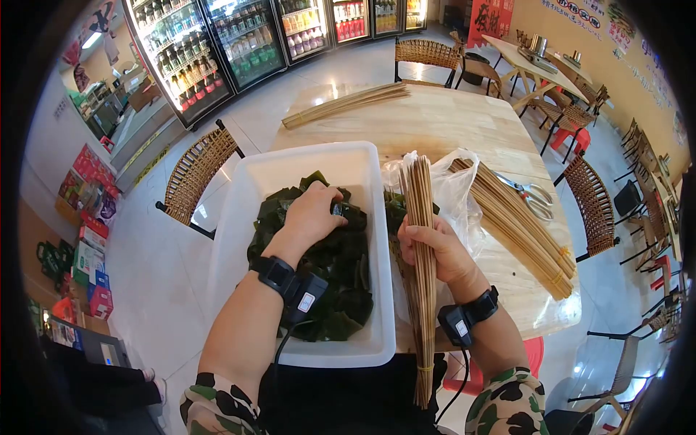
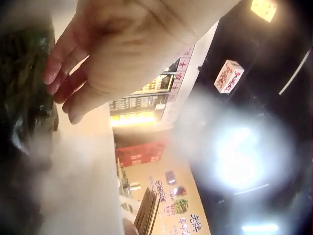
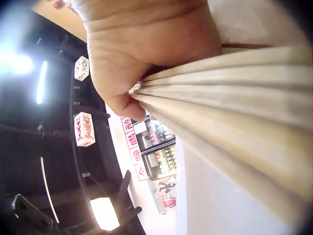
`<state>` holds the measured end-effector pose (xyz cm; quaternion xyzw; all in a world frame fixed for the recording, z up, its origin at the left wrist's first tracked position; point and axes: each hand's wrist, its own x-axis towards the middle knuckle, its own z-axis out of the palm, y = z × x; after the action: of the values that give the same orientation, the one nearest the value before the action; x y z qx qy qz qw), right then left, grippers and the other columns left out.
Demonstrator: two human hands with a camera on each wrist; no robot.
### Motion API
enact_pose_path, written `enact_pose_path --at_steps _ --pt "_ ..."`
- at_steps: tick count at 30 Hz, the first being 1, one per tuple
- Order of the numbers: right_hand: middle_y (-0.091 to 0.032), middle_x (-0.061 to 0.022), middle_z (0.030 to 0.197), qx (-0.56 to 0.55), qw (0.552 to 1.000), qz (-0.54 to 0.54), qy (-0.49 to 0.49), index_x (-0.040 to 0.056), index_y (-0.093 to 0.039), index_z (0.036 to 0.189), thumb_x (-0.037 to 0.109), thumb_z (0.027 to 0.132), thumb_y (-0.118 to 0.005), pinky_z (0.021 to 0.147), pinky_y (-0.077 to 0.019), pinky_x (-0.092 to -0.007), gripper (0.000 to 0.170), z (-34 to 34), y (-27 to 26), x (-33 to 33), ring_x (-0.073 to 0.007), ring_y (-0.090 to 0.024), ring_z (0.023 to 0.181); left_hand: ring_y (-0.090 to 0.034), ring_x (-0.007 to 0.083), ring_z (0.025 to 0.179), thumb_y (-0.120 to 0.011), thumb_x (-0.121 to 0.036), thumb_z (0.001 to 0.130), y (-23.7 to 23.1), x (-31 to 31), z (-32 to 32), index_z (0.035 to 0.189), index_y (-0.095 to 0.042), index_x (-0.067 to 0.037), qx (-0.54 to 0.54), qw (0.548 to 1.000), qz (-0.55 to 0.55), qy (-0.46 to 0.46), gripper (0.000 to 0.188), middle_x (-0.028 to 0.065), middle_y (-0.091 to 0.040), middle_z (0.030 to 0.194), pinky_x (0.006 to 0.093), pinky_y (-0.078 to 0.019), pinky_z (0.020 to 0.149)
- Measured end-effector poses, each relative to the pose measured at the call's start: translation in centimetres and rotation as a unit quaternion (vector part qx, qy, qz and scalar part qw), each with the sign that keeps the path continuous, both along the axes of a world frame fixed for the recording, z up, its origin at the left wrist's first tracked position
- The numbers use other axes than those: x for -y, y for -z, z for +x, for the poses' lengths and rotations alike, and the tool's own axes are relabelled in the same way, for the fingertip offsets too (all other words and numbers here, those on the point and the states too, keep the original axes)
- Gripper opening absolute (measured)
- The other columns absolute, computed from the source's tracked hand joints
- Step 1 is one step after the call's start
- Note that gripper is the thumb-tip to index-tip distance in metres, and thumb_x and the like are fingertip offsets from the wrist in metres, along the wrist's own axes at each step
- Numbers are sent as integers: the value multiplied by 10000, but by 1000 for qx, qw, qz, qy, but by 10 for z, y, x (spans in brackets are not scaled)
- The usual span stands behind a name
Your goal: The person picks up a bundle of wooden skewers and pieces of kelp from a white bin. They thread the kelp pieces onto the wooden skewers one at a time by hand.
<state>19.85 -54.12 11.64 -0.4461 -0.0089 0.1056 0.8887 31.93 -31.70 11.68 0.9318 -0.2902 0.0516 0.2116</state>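
In the head view a white tub (image 1: 386,290) holds a heap of dark green leafy pieces (image 1: 337,279). The left hand (image 1: 313,214) rests on the heap's upper part, palm down with fingers slightly bent; in the left wrist view the same hand (image 2: 112,54) has its fingertips beside the dark pieces (image 2: 24,98). Just right of the tub, the right hand (image 1: 444,250) grips an upright bundle of thin wooden sticks (image 1: 423,290), thumb across its front. The right wrist view shows this hand (image 3: 151,49) wrapped round the sticks (image 3: 225,117).
On the wooden table (image 1: 478,116) lie a stick bundle (image 1: 348,103) at the back and thicker bundles (image 1: 522,225) at the right. A clear plastic bag (image 1: 460,203) and scissors (image 1: 538,203) are nearby. Wicker chairs (image 1: 199,174) stand around; drink fridges (image 1: 243,43) are behind.
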Motion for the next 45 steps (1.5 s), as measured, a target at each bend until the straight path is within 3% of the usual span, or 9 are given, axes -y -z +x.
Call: enact_pose_path --at_steps 2,8,11,14,18,21,30,33,45 --pt "-572 -37 672 -4 1000 -15 -5 49 -561 882 100 831 -646 498 -433 -238 111 0 1 1 -123 -549 555 -606 269 762 -775 -175 666 4 7 -4 1024 -627 -44 14 999 -3 -31 409 129 -623 885 352 -494 729" --pt "-585 -30 677 -19 999 10 -43 53 -571 887 113 830 -658 503 -451 -228 120 2 6 7 -113 -560 554 -604 230 747 -779 -110 649 -6 14 -3 1073 -583 -58 -127 989 -22 -75 470 90 -601 778 327 -478 665" --pt "-586 -24 672 -28 999 -4 -33 58 -580 875 120 830 -659 497 -444 -221 110 2 5 7 -105 -561 555 -599 173 752 -743 -101 714 -4 6 5 1093 -575 -61 -147 981 -114 -62 417 54 -616 806 295 -469 647" --pt "-599 -26 682 -19 999 -32 -36 59 -588 867 125 832 -658 496 -442 -215 103 1 1 11 -97 -563 562 -588 125 768 -682 -94 795 -24 2 10 1078 -590 -62 -328 874 -354 -51 299 22 -632 865 265 -468 654" --pt "-626 -38 711 -6 999 -41 -26 54 -598 876 134 838 -657 501 -439 -201 106 0 -1 7 -90 -564 569 -593 93 793 -625 -93 867 -45 8 -2 1071 -598 -66 -370 793 -479 -74 207 33 -644 936 216 -490 682" --pt "-622 -38 708 3 998 -53 -39 52 -597 876 120 836 -664 496 -427 -192 104 0 0 8 -84 -549 547 -610 96 803 -623 -99 874 -51 24 -17 1061 -598 -62 -379 772 -507 -49 192 38 -647 931 209 -497 674" --pt "-612 -43 696 8 997 -60 -57 47 -587 864 86 820 -680 487 -405 -188 109 -1 -4 6 -82 -515 527 -603 80 784 -598 -90 885 -54 46 -30 1071 -571 -58 -268 839 -474 -6 190 22 -649 900 198 -480 667" --pt "-618 -48 698 10 996 -58 -64 46 -589 868 87 821 -680 490 -406 -190 111 -1 -2 6 -83 -518 533 -606 88 761 -569 -18 875 -53 48 -28 1084 -553 5 -221 842 -491 -29 211 66 -659 888 225 -495 658" --pt "-637 -60 702 0 996 -48 -81 41 -593 881 76 828 -672 498 -408 -189 101 -1 -3 5 -84 -522 536 -614 98 863 -554 -53 904 -59 59 -38 1111 -544 -23 -244 829 -503 19 210 54 -641 968 237 -518 744"
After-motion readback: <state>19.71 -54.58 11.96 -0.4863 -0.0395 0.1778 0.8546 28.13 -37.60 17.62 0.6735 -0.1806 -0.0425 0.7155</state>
